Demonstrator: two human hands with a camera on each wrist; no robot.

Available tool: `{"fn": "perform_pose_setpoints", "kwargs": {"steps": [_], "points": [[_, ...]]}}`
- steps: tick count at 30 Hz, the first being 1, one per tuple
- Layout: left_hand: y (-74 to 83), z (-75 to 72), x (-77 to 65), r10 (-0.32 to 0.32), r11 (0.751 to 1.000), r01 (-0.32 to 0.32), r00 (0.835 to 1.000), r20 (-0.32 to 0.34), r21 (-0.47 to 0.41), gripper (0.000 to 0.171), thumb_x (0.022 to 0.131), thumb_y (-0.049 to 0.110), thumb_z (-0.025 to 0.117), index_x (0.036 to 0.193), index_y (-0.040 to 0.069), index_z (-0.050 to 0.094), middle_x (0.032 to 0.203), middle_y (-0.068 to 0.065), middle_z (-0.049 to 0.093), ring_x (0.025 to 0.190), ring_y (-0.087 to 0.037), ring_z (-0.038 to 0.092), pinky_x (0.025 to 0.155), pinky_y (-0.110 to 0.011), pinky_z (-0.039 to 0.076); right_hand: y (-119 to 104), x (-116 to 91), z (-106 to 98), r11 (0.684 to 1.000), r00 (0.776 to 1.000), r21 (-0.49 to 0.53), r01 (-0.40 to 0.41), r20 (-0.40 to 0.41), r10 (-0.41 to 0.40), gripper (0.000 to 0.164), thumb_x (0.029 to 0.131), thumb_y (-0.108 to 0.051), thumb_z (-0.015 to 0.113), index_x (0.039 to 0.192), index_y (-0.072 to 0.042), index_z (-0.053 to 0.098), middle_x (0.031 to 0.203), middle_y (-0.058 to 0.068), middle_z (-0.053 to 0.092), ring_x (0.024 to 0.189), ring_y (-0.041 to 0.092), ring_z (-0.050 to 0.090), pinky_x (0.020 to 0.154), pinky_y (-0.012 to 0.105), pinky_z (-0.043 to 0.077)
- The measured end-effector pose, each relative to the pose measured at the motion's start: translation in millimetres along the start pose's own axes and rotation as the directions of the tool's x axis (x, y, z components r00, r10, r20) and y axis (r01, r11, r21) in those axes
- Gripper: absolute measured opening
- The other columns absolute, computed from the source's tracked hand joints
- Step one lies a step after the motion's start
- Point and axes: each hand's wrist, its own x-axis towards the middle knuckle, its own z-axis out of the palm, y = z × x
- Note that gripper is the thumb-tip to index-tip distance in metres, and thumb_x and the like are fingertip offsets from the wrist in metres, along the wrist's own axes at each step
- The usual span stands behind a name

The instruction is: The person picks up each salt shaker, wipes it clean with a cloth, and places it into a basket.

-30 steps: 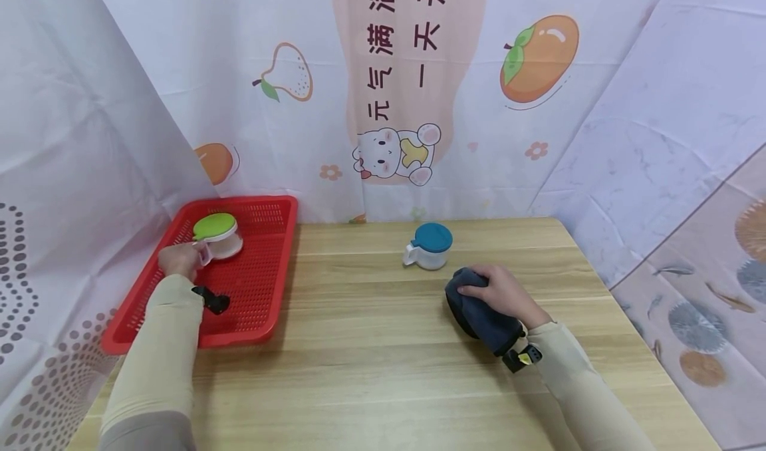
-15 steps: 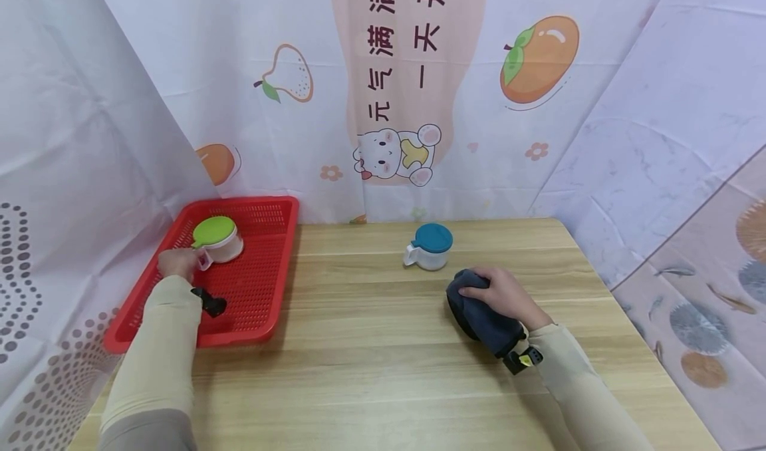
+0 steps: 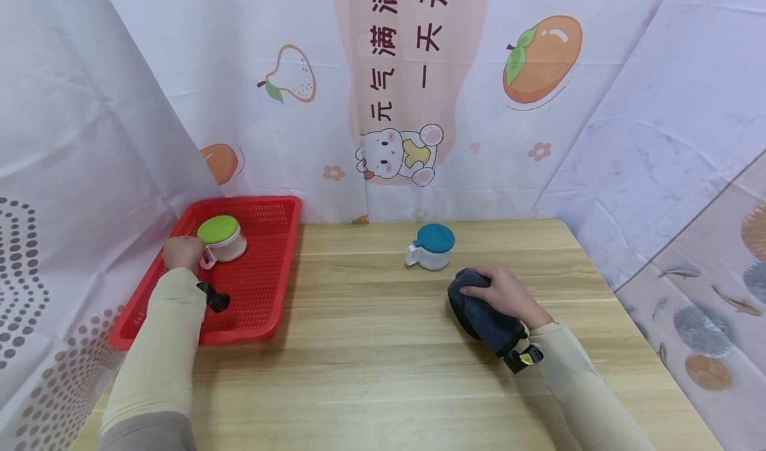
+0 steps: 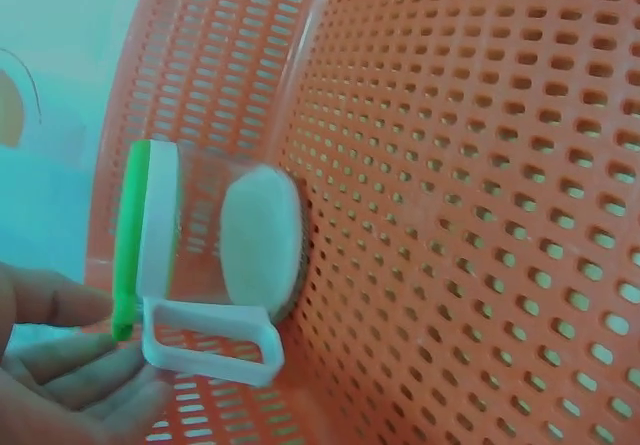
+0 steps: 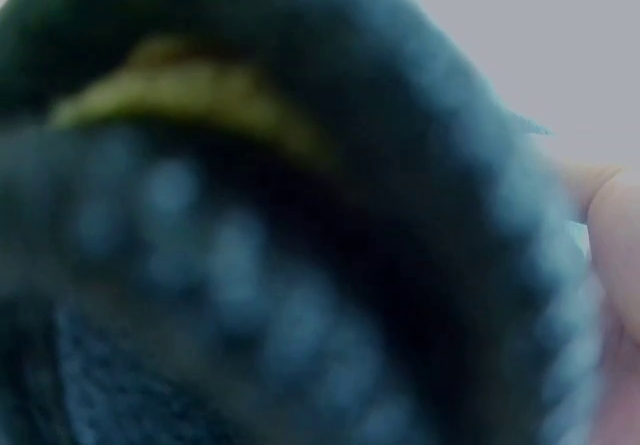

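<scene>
In the red plastic basket (image 3: 251,304) stands a clear seasoning jar (image 3: 230,248) with a green lid and a side handle. My left hand (image 3: 182,253) is beside its handle. The left wrist view shows loosely extended fingers (image 4: 90,375) at the lid's green tab and the handle's corner, not wrapped round the handle (image 4: 215,340). My right hand (image 3: 505,295) grips a dark blue, shoe-shaped cloth thing (image 3: 487,318) with a black underside, over the table. Close up in the right wrist view are the blurred thick edges of the cloth thing (image 5: 400,165) and something yellowish inside.
A second seasoning jar (image 3: 433,257), with a blue lid, stands on the wooden table (image 3: 359,384) near its back edge, beyond the right hand. Printed curtains (image 3: 299,132) hang behind the table and on both sides. The basket sits at the back left.
The green-lidded jar has settled slightly lower in the basket. My left hand has shifted a little up, off the handle. The right hand and the blue cloth thing have stayed put.
</scene>
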Motion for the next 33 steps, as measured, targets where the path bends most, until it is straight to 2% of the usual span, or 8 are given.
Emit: {"fn": "perform_pose_setpoints", "kwargs": {"steps": [2,5,8,12,18,21,25,33], "points": [[2.2,-0.5,-1.2,0.014,1.0,-0.014,1.0,-0.014,-0.001,0.016,0.08,0.016,0.044,0.066,0.013,0.05,0.056,0.007,0.042,0.069,-0.016,0.042,0.048,-0.026,0.039,0,0,0,1.0,1.0,-0.001,0.0,0.002,0.0,0.035,0.08,-0.043,0.063,0.107,-0.02,0.064,0.106,0.003,0.066,0.098,0.02,0.06,0.081,0.04,0.048],[5.3,0.2,-3.0,0.041,0.999,-0.042,0.998,-0.037,-0.029,0.023,0.081,0.015,0.043,0.091,0.011,0.064,0.078,0.001,0.053,0.083,-0.018,0.044,0.053,-0.023,0.04,0,0,0,1.0,1.0,-0.002,-0.003,0.004,0.003,0.036,0.08,-0.043,0.063,0.107,-0.019,0.064,0.106,0.004,0.066,0.098,0.021,0.06,0.082,0.04,0.048],[8.0,1.4,-4.2,0.067,0.997,-0.07,0.995,-0.075,-0.039,0.041,0.084,0.016,0.043,0.122,0.005,0.055,0.107,-0.01,0.055,0.098,-0.021,0.046,0.061,-0.02,0.039,0,0,0,1.0,1.0,-0.001,-0.01,0.005,0.01,0.037,0.08,-0.043,0.063,0.108,-0.019,0.064,0.107,0.004,0.066,0.099,0.021,0.06,0.082,0.04,0.048],[12.8,2.7,-2.8,0.053,0.994,-0.064,0.99,-0.131,-0.085,0.045,0.087,0.027,0.046,0.129,0.01,0.05,0.126,-0.008,0.051,0.112,-0.018,0.045,0.074,-0.018,0.039,0,0,0,1.0,1.0,0.003,-0.021,0.008,0.021,0.04,0.08,-0.044,0.063,0.11,-0.017,0.063,0.109,0.006,0.065,0.1,0.022,0.06,0.083,0.041,0.048],[22.9,4.6,-2.4,0.018,0.98,-0.048,0.988,-0.156,-0.194,0.046,0.085,0.041,0.051,0.127,0.02,0.053,0.129,0.005,0.052,0.118,-0.012,0.044,0.097,-0.022,0.037,-2,0,-1,1.0,1.0,0.005,-0.021,0.014,0.021,0.039,0.08,-0.043,0.063,0.11,-0.017,0.063,0.108,0.005,0.065,0.099,0.021,0.06,0.082,0.04,0.048],[28.9,6.3,-4.9,0.038,0.972,-0.076,0.984,-0.172,-0.221,0.045,0.085,0.043,0.051,0.125,0.021,0.055,0.123,0.006,0.054,0.115,-0.011,0.045,0.099,-0.025,0.037,-3,0,-2,1.0,1.0,0.003,-0.018,0.008,0.018,0.037,0.08,-0.042,0.063,0.108,-0.018,0.064,0.107,0.004,0.066,0.098,0.02,0.06,0.082,0.04,0.048],[37.6,9.5,-9.3,0.083,0.971,-0.124,0.977,-0.198,-0.205,0.047,0.085,0.048,0.05,0.122,0.02,0.057,0.117,0.003,0.057,0.112,-0.012,0.046,0.098,-0.025,0.037,-4,0,-3,1.0,1.0,-0.001,-0.016,0.002,0.016,0.037,0.08,-0.042,0.063,0.108,-0.017,0.064,0.106,0.004,0.066,0.097,0.02,0.061,0.081,0.039,0.049],[54.1,19.8,-24.8,0.133,0.975,-0.157,0.98,-0.15,-0.16,0.052,0.084,0.052,0.047,0.123,0.018,0.056,0.116,0.0,0.054,0.115,-0.015,0.043,0.099,-0.029,0.036,-5,0,-5,1.0,1.0,-0.007,-0.011,0.0,0.011,0.034,0.081,-0.041,0.063,0.105,-0.019,0.065,0.102,0.002,0.067,0.091,0.015,0.061,0.077,0.034,0.048]]}}
